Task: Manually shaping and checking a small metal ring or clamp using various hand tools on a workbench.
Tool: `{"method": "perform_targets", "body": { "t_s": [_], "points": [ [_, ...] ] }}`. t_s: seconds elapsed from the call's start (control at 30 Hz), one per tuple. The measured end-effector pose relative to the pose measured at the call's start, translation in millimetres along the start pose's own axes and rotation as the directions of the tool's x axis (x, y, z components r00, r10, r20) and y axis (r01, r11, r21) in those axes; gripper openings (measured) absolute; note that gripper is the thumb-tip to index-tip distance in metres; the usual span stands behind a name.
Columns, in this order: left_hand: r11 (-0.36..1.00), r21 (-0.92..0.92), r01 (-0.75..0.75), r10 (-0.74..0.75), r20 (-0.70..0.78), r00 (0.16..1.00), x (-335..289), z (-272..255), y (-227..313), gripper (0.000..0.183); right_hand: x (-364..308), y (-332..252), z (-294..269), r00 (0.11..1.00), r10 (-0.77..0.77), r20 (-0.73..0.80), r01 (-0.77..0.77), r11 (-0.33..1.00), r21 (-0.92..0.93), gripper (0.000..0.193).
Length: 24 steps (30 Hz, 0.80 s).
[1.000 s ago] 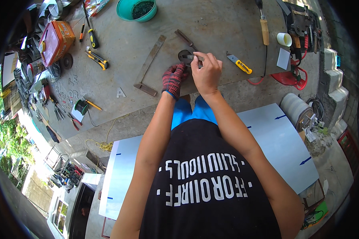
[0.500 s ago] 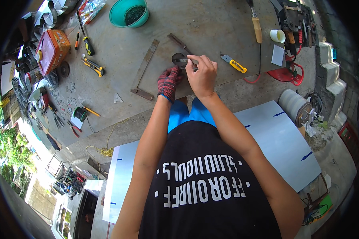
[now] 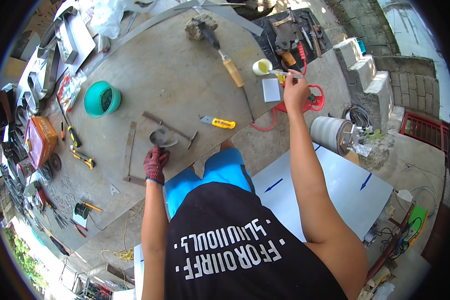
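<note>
My left hand (image 3: 156, 164), in a red-and-black glove, is closed on the near edge of a small curved grey metal piece (image 3: 161, 137) above the worktable (image 3: 170, 85). My bare right hand (image 3: 296, 94) is stretched out to the far right, its fingers pinching a thin pale stick (image 3: 283, 73). The stick's far end reaches the mouth of a white cup (image 3: 260, 67) with something yellowish inside; the cup's wall hides whether the tip touches the contents. A flat steel bar (image 3: 130, 150) and a T-shaped metal tool (image 3: 170, 129) lie around my left hand.
A yellow utility knife (image 3: 219, 122) lies between my hands. Beyond it, a wooden-handled soldering iron (image 3: 231, 70) trails a cord. A green bowl (image 3: 102, 99) stands at left, near an orange tub (image 3: 41, 140). By the cup are a white block (image 3: 271, 90) and a tool tray (image 3: 290, 37).
My right hand has left the metal piece and moved far right to the white cup with the stick. My left hand still holds the metal piece. The view has swung right.
</note>
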<state>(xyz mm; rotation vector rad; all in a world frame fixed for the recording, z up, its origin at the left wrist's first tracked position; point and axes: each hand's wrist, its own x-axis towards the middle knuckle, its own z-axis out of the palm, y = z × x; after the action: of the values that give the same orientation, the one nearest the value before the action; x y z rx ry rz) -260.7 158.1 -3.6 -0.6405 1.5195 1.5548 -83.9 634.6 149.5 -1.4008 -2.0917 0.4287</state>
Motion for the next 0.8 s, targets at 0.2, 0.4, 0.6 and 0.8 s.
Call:
{"method": "perform_targets", "body": {
  "t_s": [0.2, 0.4, 0.6, 0.8],
  "points": [
    [0.998, -0.011, -0.068, 0.068, -0.006, 0.998, 0.4, -9.5, -5.3, 0.038, 48.0, 61.2, 64.0, 0.964, -0.002, 0.265, -0.001, 1.0, 0.01, 0.015],
    [0.956, 0.234, -0.179, 0.18, 0.018, 0.984, -3.8, -37.0, -17.5, 0.033, 100.3, 82.9, 36.5, 0.852, -0.21, 0.48, 0.097, 0.964, 0.248, 0.05],
    [0.997, 0.078, -0.018, 0.02, -0.021, 1.0, -10.7, -14.2, -2.3, 0.037, 256.6, 194.2, 66.1, 0.978, 0.105, 0.181, -0.177, 0.878, 0.445, 0.039],
    [0.993, 0.061, -0.096, 0.101, -0.081, 0.992, -17.3, -12.6, -11.6, 0.046, 359.8, 274.5, 182.0, 0.98, 0.001, 0.198, 0.047, 0.97, -0.24, 0.054]
  ]
}}
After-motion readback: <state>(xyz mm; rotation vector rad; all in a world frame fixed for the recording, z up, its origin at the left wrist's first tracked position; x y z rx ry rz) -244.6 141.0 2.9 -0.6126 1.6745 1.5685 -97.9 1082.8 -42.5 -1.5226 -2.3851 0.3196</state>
